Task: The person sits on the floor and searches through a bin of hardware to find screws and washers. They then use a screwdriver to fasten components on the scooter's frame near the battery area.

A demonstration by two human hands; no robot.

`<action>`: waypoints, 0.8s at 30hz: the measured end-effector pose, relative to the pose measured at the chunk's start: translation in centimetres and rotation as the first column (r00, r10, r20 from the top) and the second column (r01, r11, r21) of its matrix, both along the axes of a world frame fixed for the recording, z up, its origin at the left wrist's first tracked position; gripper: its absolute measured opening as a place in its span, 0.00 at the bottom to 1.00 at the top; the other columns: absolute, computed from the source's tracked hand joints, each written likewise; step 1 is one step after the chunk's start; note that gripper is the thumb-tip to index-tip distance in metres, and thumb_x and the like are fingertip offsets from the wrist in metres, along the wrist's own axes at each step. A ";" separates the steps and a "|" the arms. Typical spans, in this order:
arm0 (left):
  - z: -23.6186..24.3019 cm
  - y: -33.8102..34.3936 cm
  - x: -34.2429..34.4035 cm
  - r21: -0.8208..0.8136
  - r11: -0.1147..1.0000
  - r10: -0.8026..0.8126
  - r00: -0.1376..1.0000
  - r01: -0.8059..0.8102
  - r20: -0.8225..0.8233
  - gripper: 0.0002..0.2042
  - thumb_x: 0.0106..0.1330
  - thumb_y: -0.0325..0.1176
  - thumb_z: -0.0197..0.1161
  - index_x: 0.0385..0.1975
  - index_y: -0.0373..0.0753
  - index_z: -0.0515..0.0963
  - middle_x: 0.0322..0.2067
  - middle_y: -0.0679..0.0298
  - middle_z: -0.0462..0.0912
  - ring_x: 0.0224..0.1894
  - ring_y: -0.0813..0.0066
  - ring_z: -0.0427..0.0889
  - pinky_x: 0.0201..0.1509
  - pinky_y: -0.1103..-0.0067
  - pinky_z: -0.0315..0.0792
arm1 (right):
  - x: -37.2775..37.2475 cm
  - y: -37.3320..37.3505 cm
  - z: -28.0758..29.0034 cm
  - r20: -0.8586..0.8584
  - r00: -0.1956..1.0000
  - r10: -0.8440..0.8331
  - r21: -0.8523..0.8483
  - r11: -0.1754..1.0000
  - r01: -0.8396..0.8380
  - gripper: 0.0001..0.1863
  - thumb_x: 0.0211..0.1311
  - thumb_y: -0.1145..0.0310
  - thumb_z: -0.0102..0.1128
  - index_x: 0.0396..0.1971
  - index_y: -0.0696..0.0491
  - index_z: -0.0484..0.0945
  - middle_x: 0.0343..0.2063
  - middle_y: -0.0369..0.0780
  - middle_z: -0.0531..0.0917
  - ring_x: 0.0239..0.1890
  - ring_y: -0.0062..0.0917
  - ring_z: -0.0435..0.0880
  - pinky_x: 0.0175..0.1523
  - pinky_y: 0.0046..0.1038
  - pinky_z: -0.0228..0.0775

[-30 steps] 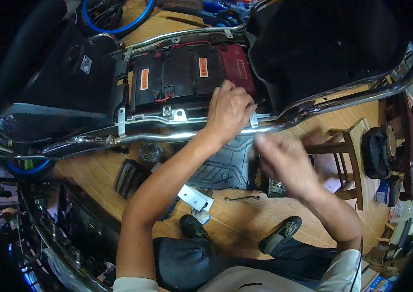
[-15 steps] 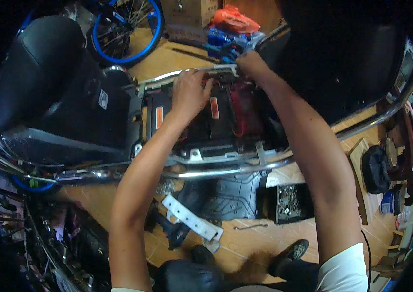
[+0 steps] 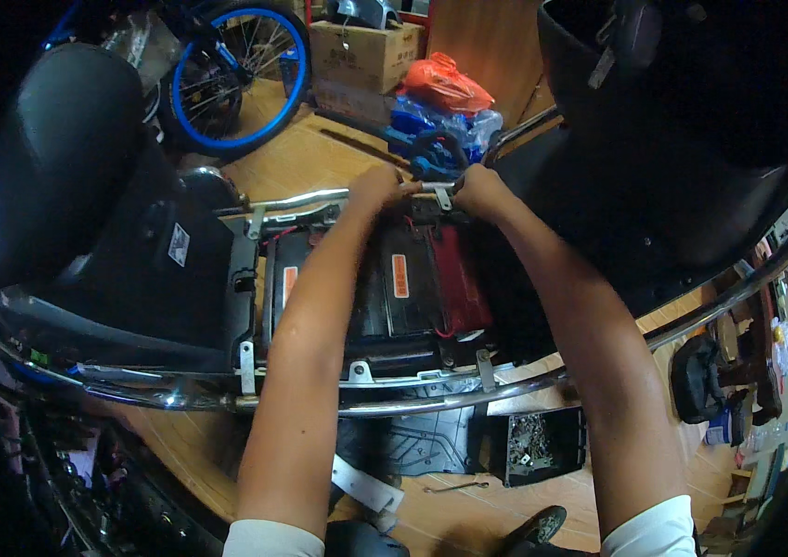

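Note:
A scooter with its floor open lies across in front of me. Dark batteries with orange labels (image 3: pixel 400 277) and a red battery (image 3: pixel 462 280) sit in its floor bay. Along the bay's far side runs a chrome rail (image 3: pixel 306 200). My left hand (image 3: pixel 377 190) is closed over this rail, its fingertips partly hidden. To its right my right hand (image 3: pixel 483 193) is wrapped round the same rail, beside a small metal bracket (image 3: pixel 444 198). Both forearms reach across the near chrome rail (image 3: pixel 413 403).
The scooter's black seat (image 3: pixel 64 158) rises at left. Beyond the far rail are a blue-rimmed wheel (image 3: pixel 241 79), a cardboard box (image 3: pixel 366 54) and an orange bag (image 3: pixel 448 84). On the floor near me lie a bin of screws (image 3: pixel 533 446), a wrench (image 3: pixel 456 487) and a white strip (image 3: pixel 366 485).
My left hand has moved from above the batteries to the far rail. The right hand stays at the rail. The view has shifted, so the scooter's floor sits lower in the picture.

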State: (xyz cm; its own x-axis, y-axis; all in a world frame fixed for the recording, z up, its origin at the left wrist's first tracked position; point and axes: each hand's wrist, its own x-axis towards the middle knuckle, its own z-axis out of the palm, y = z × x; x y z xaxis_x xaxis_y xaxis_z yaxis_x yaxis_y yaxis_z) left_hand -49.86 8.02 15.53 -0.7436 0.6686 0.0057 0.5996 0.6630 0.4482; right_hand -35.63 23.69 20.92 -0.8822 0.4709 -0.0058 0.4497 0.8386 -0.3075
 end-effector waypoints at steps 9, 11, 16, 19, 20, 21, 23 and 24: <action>1.0 -0.8 0.9 0.046 0.998 -0.032 0.999 0.032 -0.017 0.26 0.61 0.63 0.66 0.45 0.46 0.88 0.45 0.52 0.88 0.50 0.52 0.85 0.52 0.59 0.76 | -0.3 -0.4 0.1 0.058 0.998 -0.008 -0.012 1.000 0.009 0.19 0.50 0.64 0.71 0.41 0.59 0.85 0.41 0.52 0.87 0.47 0.44 0.87 0.53 0.39 0.78; 1.4 -1.1 1.5 0.055 0.998 -0.010 0.999 0.012 -0.041 0.26 0.61 0.63 0.66 0.44 0.47 0.88 0.44 0.52 0.88 0.51 0.51 0.85 0.53 0.59 0.76 | -0.6 -0.2 -0.2 0.043 0.999 0.003 -0.011 1.000 -0.003 0.16 0.51 0.65 0.70 0.39 0.58 0.86 0.41 0.51 0.88 0.46 0.43 0.88 0.53 0.39 0.79; 1.7 -1.1 1.9 0.054 0.999 0.009 0.999 -0.007 -0.037 0.24 0.61 0.61 0.66 0.46 0.50 0.88 0.47 0.54 0.87 0.53 0.53 0.84 0.55 0.58 0.75 | -1.3 0.3 -1.3 0.016 0.998 0.060 0.111 0.992 -0.061 0.14 0.51 0.66 0.69 0.37 0.57 0.88 0.39 0.51 0.88 0.45 0.44 0.88 0.53 0.40 0.78; 1.4 -1.1 1.6 0.031 0.999 -0.013 0.999 0.014 -0.052 0.24 0.61 0.62 0.65 0.46 0.51 0.88 0.47 0.53 0.87 0.54 0.52 0.84 0.56 0.58 0.75 | -1.4 0.4 -1.7 0.023 0.993 0.120 0.138 0.983 -0.122 0.14 0.52 0.66 0.67 0.37 0.57 0.88 0.38 0.52 0.87 0.45 0.46 0.87 0.53 0.41 0.78; 1.4 -1.0 1.3 0.022 1.000 -0.013 0.999 0.014 -0.047 0.25 0.61 0.63 0.65 0.46 0.51 0.88 0.48 0.53 0.87 0.54 0.52 0.83 0.56 0.58 0.75 | -1.4 0.4 -1.7 0.000 0.990 0.144 0.141 0.980 -0.142 0.14 0.54 0.67 0.66 0.38 0.58 0.87 0.40 0.53 0.87 0.46 0.47 0.87 0.54 0.43 0.78; 1.3 -0.9 1.2 0.011 1.000 -0.015 0.999 0.015 -0.038 0.25 0.61 0.63 0.65 0.46 0.51 0.88 0.48 0.53 0.87 0.55 0.52 0.83 0.57 0.58 0.75 | -1.3 0.4 -1.8 0.007 0.988 0.154 0.135 0.979 -0.154 0.13 0.56 0.68 0.64 0.38 0.58 0.87 0.42 0.55 0.86 0.48 0.49 0.86 0.55 0.45 0.77; 1.0 -0.8 1.0 0.013 1.000 -0.015 0.998 0.016 -0.062 0.26 0.61 0.64 0.65 0.46 0.51 0.88 0.47 0.53 0.87 0.54 0.52 0.84 0.55 0.58 0.76 | -1.1 0.3 -2.0 -0.017 0.985 0.174 0.151 0.974 -0.169 0.13 0.56 0.68 0.63 0.38 0.58 0.87 0.42 0.55 0.86 0.47 0.50 0.86 0.55 0.45 0.77; 0.8 -0.6 0.9 0.016 1.000 -0.011 0.997 0.012 -0.073 0.26 0.60 0.64 0.65 0.46 0.50 0.88 0.47 0.54 0.87 0.53 0.52 0.84 0.54 0.58 0.76 | -1.1 0.3 -2.1 -0.048 0.982 0.185 0.173 0.969 -0.174 0.14 0.54 0.67 0.65 0.38 0.58 0.87 0.40 0.54 0.86 0.46 0.49 0.86 0.54 0.45 0.77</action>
